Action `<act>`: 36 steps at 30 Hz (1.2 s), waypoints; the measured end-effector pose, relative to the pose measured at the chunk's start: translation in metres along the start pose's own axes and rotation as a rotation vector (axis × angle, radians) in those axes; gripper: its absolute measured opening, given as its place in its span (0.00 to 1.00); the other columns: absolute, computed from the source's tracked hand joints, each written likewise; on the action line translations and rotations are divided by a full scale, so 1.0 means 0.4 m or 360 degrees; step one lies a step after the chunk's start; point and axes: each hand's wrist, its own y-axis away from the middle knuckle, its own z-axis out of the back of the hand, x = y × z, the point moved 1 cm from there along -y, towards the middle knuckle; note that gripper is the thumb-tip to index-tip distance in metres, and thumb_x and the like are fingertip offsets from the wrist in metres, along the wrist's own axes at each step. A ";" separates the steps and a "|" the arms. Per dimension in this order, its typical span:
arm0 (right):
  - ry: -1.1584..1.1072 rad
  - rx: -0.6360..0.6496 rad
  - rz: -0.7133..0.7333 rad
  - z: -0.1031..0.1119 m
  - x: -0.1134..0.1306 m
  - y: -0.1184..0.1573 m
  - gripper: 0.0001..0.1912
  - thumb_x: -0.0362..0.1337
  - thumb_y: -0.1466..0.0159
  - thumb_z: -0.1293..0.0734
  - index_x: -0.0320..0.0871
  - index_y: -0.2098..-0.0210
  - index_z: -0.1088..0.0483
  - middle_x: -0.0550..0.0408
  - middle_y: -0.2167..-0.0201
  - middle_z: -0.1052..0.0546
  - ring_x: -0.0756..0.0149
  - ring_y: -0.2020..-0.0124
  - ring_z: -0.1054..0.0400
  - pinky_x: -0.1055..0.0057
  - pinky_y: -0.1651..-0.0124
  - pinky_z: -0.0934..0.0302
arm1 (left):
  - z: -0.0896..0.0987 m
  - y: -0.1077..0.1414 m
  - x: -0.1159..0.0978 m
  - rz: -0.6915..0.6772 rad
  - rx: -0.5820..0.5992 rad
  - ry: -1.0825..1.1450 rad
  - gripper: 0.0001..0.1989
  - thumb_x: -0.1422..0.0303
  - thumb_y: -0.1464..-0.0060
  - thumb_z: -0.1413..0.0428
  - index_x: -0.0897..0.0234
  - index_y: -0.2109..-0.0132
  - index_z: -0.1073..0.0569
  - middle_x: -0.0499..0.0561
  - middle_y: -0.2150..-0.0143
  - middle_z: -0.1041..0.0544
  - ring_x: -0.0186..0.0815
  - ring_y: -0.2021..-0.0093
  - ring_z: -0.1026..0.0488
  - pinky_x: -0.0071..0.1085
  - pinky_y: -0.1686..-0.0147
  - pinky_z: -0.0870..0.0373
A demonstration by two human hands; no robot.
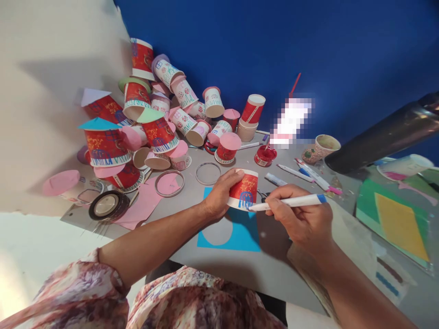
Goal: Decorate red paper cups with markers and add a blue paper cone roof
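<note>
In my left hand (219, 194) is a red paper cup (244, 186) with gold print, a white band and blue drawn marks near its lower edge. The fingers wrap round the cup's left side. My right hand (302, 217) grips a white felt-tip marker (291, 202) with a blue end, its tip touching the cup at the blue marks. Beneath the cup lies a blue sheet (252, 233) with a round hole cut in it. Close by on the table are a metal ring (208, 173) and a small red pot (265, 156).
Several decorated paper cups (106, 146) with paper roofs are piled at the left. A black tape roll (109, 205) and pink paper (142, 201) lie in front of them. Further right are loose markers (315, 176), a dark cylinder (380, 137) and coloured sheets (398, 224).
</note>
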 end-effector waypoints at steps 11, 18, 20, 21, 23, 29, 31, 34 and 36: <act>-0.0064 0.0014 0.0032 -0.009 0.005 -0.003 0.08 0.32 0.32 0.32 0.46 0.68 0.24 0.61 0.76 0.22 0.73 0.81 0.36 0.74 0.79 0.43 | 0.002 0.001 -0.004 -0.0076 -0.0052 -0.0154 0.20 0.54 0.48 0.34 0.67 0.57 0.22 0.49 0.66 0.21 0.34 0.68 0.26 0.29 0.66 0.30; -0.0487 -0.0246 -0.0245 -0.011 -0.024 0.002 0.06 0.39 0.30 0.30 0.47 0.63 0.21 0.59 0.76 0.21 0.71 0.80 0.32 0.74 0.76 0.39 | 0.012 -0.005 -0.003 -0.0033 -0.0057 -0.0053 0.20 0.54 0.47 0.33 0.67 0.56 0.22 0.52 0.65 0.20 0.36 0.67 0.23 0.30 0.65 0.27; -0.0743 -0.0335 -0.0366 -0.014 -0.040 -0.007 0.09 0.44 0.31 0.28 0.46 0.62 0.20 0.57 0.77 0.20 0.72 0.81 0.34 0.74 0.79 0.41 | 0.018 -0.007 -0.002 0.0072 -0.0076 0.0028 0.20 0.55 0.47 0.34 0.68 0.56 0.22 0.53 0.65 0.19 0.37 0.67 0.22 0.31 0.65 0.26; -0.0870 -0.0357 -0.0432 -0.016 -0.049 -0.013 0.11 0.46 0.31 0.27 0.46 0.64 0.20 0.57 0.78 0.21 0.72 0.82 0.35 0.74 0.80 0.43 | 0.021 -0.007 -0.002 0.0144 -0.0085 0.0072 0.20 0.55 0.46 0.34 0.68 0.56 0.22 0.54 0.65 0.19 0.37 0.67 0.22 0.31 0.65 0.25; -0.1107 -0.0365 -0.0587 -0.019 -0.067 -0.024 0.15 0.49 0.34 0.26 0.44 0.67 0.21 0.57 0.80 0.23 0.73 0.83 0.37 0.75 0.81 0.47 | 0.028 -0.009 -0.003 0.0283 -0.0103 0.0158 0.19 0.56 0.42 0.36 0.69 0.55 0.23 0.56 0.64 0.18 0.39 0.68 0.20 0.33 0.64 0.23; -0.1579 -0.0231 -0.0875 -0.031 -0.107 -0.050 0.20 0.52 0.38 0.25 0.44 0.74 0.28 0.63 0.86 0.37 0.73 0.83 0.45 0.74 0.78 0.51 | 0.043 -0.015 -0.008 0.0526 -0.0132 0.0290 0.21 0.56 0.35 0.43 0.73 0.53 0.22 0.63 0.63 0.16 0.44 0.66 0.17 0.36 0.62 0.21; -0.1624 -0.0165 -0.0881 -0.034 -0.112 -0.057 0.22 0.52 0.38 0.26 0.45 0.78 0.33 0.64 0.87 0.40 0.72 0.83 0.48 0.73 0.79 0.52 | 0.043 -0.016 -0.010 0.0544 -0.0145 0.0299 0.21 0.55 0.35 0.43 0.73 0.54 0.22 0.63 0.63 0.16 0.44 0.67 0.17 0.36 0.63 0.21; -0.1618 -0.0113 -0.0901 -0.032 -0.117 -0.064 0.23 0.52 0.41 0.27 0.47 0.81 0.37 0.63 0.88 0.42 0.71 0.84 0.52 0.72 0.80 0.55 | 0.038 -0.016 -0.013 0.0573 -0.0157 0.0283 0.20 0.57 0.33 0.46 0.73 0.54 0.22 0.64 0.63 0.16 0.44 0.68 0.17 0.37 0.64 0.21; -0.1599 -0.0072 -0.0909 -0.028 -0.121 -0.065 0.22 0.52 0.42 0.27 0.47 0.81 0.37 0.64 0.89 0.43 0.70 0.84 0.53 0.72 0.80 0.55 | 0.033 -0.018 -0.016 0.0584 -0.0153 0.0264 0.20 0.59 0.32 0.49 0.74 0.54 0.22 0.64 0.63 0.16 0.44 0.69 0.17 0.36 0.66 0.21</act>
